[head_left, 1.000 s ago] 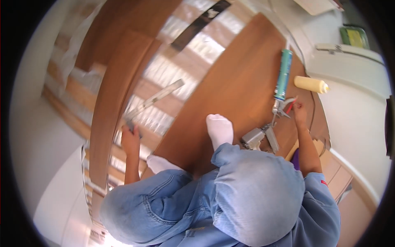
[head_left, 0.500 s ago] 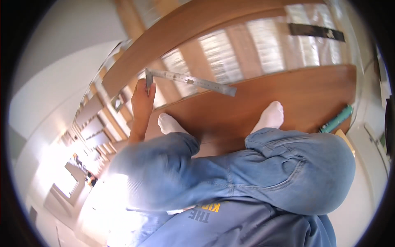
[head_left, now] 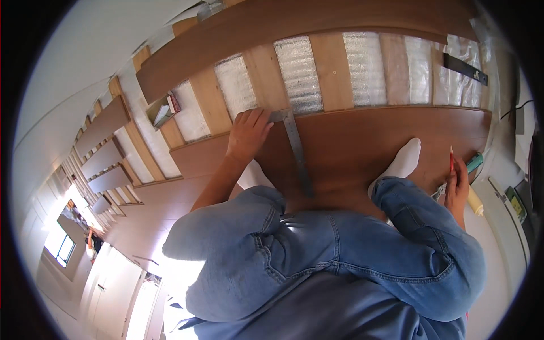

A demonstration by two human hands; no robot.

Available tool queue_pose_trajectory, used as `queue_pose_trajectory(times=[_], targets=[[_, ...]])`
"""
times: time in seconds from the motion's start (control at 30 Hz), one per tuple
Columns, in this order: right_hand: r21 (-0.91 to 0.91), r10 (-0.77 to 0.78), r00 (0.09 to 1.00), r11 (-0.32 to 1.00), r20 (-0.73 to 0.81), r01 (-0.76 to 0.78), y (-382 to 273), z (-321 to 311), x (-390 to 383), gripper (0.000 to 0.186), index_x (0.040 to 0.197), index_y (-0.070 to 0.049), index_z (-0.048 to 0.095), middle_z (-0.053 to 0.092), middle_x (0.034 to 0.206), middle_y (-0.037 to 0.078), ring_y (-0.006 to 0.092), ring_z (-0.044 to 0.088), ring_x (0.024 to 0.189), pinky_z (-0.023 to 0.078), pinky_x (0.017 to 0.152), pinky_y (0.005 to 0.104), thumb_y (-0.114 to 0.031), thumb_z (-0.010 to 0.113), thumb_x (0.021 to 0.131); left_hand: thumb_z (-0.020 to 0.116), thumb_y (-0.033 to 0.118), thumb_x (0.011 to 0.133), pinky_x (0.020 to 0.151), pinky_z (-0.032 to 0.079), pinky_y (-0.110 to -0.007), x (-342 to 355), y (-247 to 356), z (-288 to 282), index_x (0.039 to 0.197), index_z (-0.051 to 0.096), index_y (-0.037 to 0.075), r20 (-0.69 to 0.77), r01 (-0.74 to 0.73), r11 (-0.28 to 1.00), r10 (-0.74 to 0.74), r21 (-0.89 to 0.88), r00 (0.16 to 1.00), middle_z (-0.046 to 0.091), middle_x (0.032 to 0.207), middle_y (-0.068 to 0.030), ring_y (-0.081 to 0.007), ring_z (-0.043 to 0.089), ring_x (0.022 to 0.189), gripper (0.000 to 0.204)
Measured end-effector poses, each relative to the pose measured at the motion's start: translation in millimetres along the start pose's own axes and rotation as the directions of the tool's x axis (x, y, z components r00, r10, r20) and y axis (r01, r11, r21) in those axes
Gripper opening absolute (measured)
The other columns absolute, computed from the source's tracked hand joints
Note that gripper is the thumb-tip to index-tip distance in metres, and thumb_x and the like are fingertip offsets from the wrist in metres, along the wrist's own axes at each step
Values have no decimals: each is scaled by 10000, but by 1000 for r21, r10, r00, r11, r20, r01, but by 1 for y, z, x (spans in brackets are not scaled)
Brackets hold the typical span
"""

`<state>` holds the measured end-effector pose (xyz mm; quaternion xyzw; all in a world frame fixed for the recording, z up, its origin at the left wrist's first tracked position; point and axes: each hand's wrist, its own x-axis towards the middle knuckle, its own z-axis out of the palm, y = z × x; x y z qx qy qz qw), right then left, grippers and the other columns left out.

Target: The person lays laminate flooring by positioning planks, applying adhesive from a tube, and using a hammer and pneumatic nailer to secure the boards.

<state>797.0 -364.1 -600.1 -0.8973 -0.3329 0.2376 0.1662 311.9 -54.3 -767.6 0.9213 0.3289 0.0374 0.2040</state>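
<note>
My left hand [head_left: 249, 133] is closed round the short arm of a metal try square [head_left: 297, 153]. The square's long blade lies across a brown floorboard [head_left: 362, 133] between my feet, its corner near the board's far edge. At the right, my right hand [head_left: 457, 192] grips a red pencil [head_left: 451, 158], its tip pointing away from me. Just beyond that hand lies a green cylinder [head_left: 475, 162], partly hidden by the fingers. A pale yellow tube [head_left: 475, 203] rests beside the hand.
Wooden battens [head_left: 331, 71] with silvery foil between them run beyond the board. A long loose board [head_left: 317, 18] lies across them. A black metal bar [head_left: 466, 69] is at the far right, a small open box [head_left: 161, 113] at left. Shorter planks [head_left: 102, 127] lie farther left.
My left hand has moved right and nearer with the square, which has turned so its blade now points toward me. My right hand has come into view with the pencil.
</note>
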Motion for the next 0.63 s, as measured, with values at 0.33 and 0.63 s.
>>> queue_pose_trajectory(times=[0.33,0.63], targets=[[164,-145,883,983,446,78,-200,-4,-23,339,1175,14,660,591,1119,95,162,588,977,482,849,270,118,517,885,759,104,858,922,506,-444,-17,0,15,1211,658,97,-145,94,960,-135,-262,980,584,1164,-88,-319,599,1039,368],[150,-641,633,744,433,651,-197,102,-52,359,1131,-91,677,654,998,121,254,672,892,563,759,348,-76,811,798,723,106,906,965,494,-466,-23,1,27,1263,674,100,-143,101,938,-155,-331,977,581,1201,-109,-344,566,1088,360]])
